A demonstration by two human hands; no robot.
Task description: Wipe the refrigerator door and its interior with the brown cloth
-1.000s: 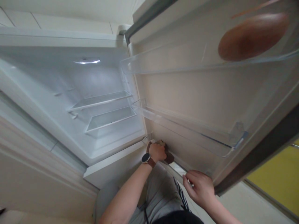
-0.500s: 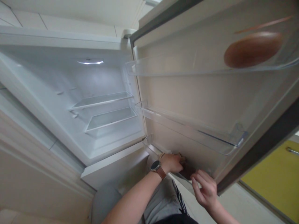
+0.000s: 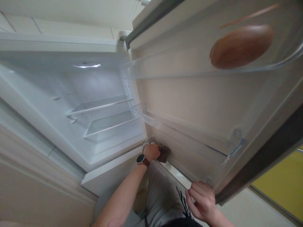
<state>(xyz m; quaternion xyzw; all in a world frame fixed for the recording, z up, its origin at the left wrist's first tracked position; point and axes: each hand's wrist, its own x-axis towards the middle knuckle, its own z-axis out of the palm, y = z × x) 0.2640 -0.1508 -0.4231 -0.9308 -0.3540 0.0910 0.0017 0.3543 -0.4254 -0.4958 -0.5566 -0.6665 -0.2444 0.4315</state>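
Observation:
My left hand [image 3: 152, 152], wearing a wristwatch [image 3: 140, 159], is closed around a dark brown cloth [image 3: 163, 154]. The cloth lies against the bottom of the open refrigerator door [image 3: 189, 94], near the hinge side. Curled fingers of my right hand [image 3: 201, 199] grip the rim of the lowest door shelf [image 3: 181, 174] near its outer end; the fingertips are partly hidden. Above both hands runs a clear middle door shelf [image 3: 184, 132]. A reddish-brown oval object [image 3: 241, 46] sits in the top door shelf [image 3: 189, 75].
To the left is the lit refrigerator compartment [image 3: 99, 78] with two glass shelves [image 3: 111, 121]. A white lower door or drawer front [image 3: 111, 168] stands below it. At the right edge is a yellow cabinet front [image 3: 279, 179]. My knee [image 3: 161, 186] is close under the door.
My left hand has moved left with the cloth, toward the hinge side of the door. My right hand stays near the lower shelf's outer end. The view has shifted slightly.

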